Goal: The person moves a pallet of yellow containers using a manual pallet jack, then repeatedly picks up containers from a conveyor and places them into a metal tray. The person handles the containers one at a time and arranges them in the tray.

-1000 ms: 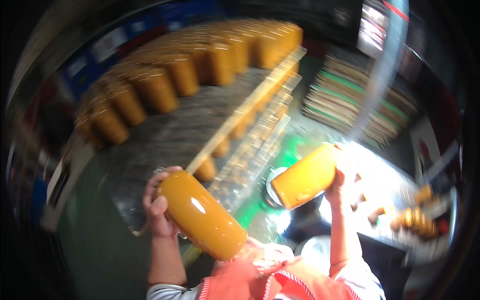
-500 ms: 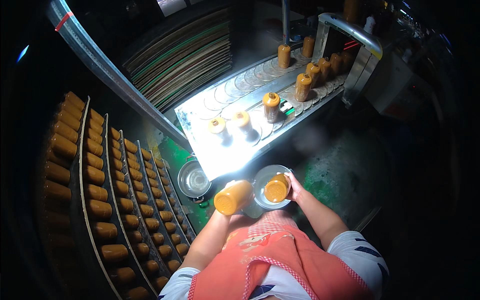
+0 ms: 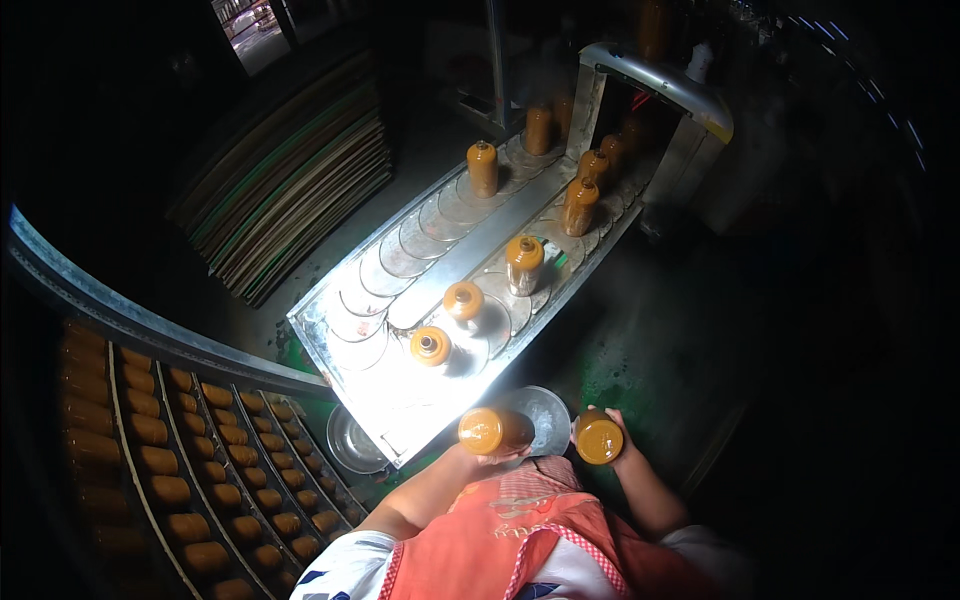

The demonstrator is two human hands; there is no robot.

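My left hand (image 3: 503, 458) is closed round a glossy brown bottle (image 3: 481, 431), its round base turned up toward me, beside the bright front corner of the conveyor. My right hand (image 3: 624, 432) grips a second brown bottle (image 3: 600, 441), also base up, just right of a metal basin (image 3: 549, 416). The necks of both held bottles are hidden. On the conveyor, brown bottles stand upright on round plates; the nearest bottle (image 3: 430, 346) is close to the front end under strong light.
The conveyor (image 3: 468, 230) runs away to a metal tunnel (image 3: 655, 78) at its far end. To my left, a rack (image 3: 180, 445) holds many brown bottles lying on their sides. A second basin (image 3: 355, 440) sits under the conveyor's corner. A stack of boards (image 3: 290, 180) lies behind.
My view has swung right. My right hand has moved its bottle from over the basin to the basin's right. The bottle in my left hand has gone from lying slanted to more base up.
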